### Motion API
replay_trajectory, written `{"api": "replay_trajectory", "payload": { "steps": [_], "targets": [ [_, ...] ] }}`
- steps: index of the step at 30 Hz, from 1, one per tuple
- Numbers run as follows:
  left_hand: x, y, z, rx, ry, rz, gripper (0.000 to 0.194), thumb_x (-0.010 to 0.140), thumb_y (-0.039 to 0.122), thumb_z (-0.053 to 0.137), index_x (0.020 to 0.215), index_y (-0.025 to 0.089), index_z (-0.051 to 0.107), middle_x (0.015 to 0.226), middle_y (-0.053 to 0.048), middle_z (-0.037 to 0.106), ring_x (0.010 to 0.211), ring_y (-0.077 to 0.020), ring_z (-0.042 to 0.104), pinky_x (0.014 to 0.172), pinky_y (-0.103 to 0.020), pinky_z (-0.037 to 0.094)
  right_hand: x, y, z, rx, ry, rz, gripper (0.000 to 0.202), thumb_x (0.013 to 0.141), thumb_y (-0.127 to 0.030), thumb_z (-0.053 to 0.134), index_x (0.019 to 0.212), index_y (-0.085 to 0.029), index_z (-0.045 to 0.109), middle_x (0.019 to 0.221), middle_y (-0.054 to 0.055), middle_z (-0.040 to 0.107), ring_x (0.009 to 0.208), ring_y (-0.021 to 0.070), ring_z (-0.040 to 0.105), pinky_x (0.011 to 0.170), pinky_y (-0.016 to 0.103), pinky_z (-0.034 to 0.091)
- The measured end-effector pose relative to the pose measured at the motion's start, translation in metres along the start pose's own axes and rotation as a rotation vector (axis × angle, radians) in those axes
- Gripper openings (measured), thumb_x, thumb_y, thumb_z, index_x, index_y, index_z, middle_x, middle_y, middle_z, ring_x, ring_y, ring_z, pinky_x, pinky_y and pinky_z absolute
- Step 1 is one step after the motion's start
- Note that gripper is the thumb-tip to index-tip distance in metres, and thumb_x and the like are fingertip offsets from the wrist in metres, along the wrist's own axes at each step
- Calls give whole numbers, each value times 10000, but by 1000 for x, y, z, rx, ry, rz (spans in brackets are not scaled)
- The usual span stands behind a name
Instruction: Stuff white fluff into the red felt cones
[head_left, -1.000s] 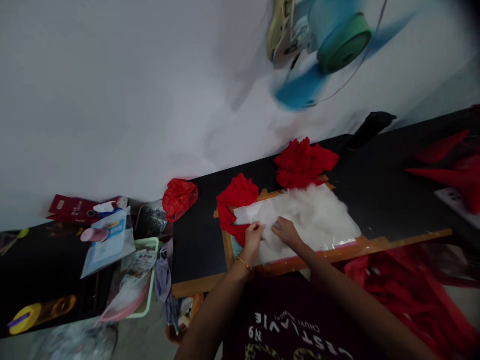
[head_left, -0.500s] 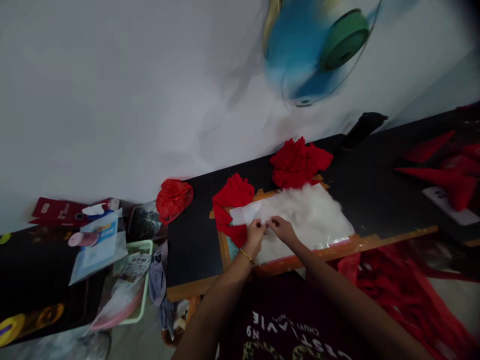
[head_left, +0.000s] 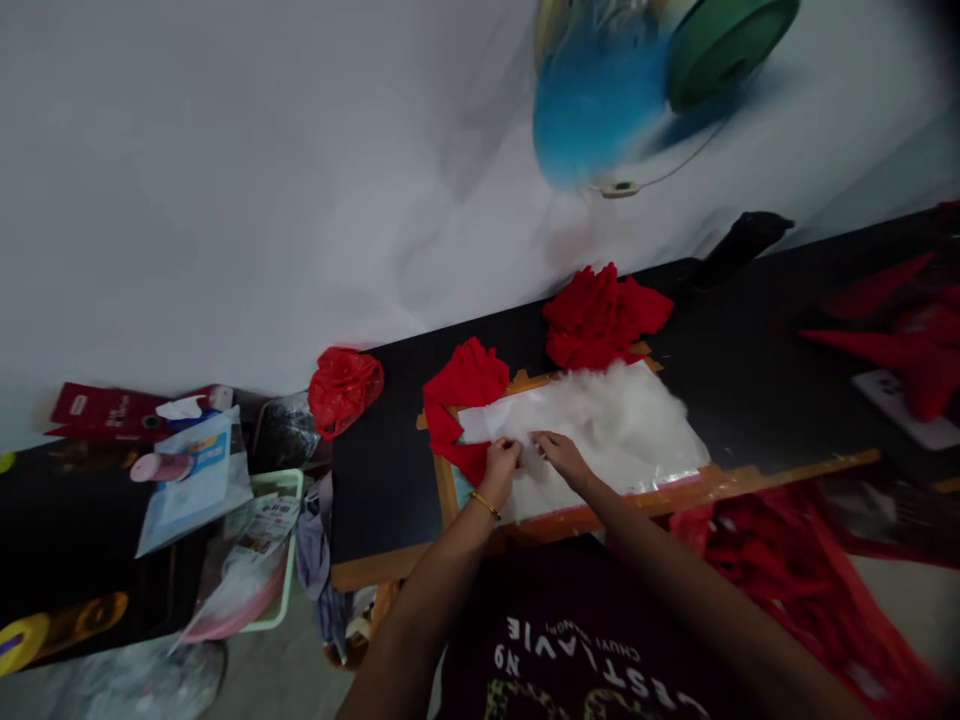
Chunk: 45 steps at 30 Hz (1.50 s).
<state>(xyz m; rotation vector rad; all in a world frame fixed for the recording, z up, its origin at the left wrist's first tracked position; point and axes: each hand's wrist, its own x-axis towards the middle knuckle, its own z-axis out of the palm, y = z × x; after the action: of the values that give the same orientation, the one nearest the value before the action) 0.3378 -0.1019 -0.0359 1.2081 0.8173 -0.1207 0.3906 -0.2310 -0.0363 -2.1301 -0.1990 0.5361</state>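
Observation:
A loose heap of white fluffy stuffing (head_left: 630, 410) lies on a white sheet (head_left: 551, 492) at the front of the black table. Over the left part of this sheet my left hand (head_left: 504, 462), with a gold bangle at the wrist, is closed with its fingertips together. It is beside a piece of red cloth (head_left: 459, 400). A short gap away, my right hand (head_left: 559, 455) is pinched at the left side of the stuffing. Whatever sits between the fingers of either hand is too small to make out.
Bunched red cloth (head_left: 600, 318) and a red plastic bag (head_left: 345, 390) lie along the wall side. Red pointed pieces (head_left: 900, 350) rest on the table at right. A green-rimmed basket (head_left: 289, 570) stands at left. A blue and green hanging thing (head_left: 600, 110) is overhead.
My hands were together at the fingertips and are now apart, the left one shifted slightly left. The camera view has tilted a little.

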Motion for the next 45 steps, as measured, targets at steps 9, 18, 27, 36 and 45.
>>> {"api": "replay_trajectory", "payload": {
  "steps": [9,18,27,36,45],
  "targets": [
    [-4,1,6,-61,-49,10,312,668,430,763,754,170,613,648,36,558,564,-96,512,548,-220,391,7,5,-4,-59,66,0,240,792,-281,566,867,-210,782,906,49,797,865,235,723,848,335,534],
    [0,-2,0,-74,-30,8,288,616,363,791,676,165,591,577,49,525,511,-85,443,504,-218,344,8,15,-5,-58,107,-7,238,814,-279,575,893,-210,788,972,79,792,925,262,717,908,380,531],
    [-2,2,-23,-188,-42,-62,318,693,415,747,872,188,615,781,-17,654,672,-150,609,606,-266,501,6,35,-18,50,65,7,490,861,-543,557,1168,-183,683,1145,117,727,790,193,674,702,330,565],
    [-15,-15,-9,-168,-63,-142,234,652,293,767,744,162,596,730,-20,636,640,-146,614,627,-291,523,-13,26,14,65,-39,-51,288,753,-491,653,802,-209,686,828,44,706,742,190,615,747,317,498],
    [-7,-16,-23,-60,6,-121,219,643,285,749,709,172,574,623,21,574,568,-119,560,549,-242,473,-16,31,-7,136,-125,92,354,778,-517,634,894,-183,655,765,35,692,655,168,613,537,246,460]
  ]
}}
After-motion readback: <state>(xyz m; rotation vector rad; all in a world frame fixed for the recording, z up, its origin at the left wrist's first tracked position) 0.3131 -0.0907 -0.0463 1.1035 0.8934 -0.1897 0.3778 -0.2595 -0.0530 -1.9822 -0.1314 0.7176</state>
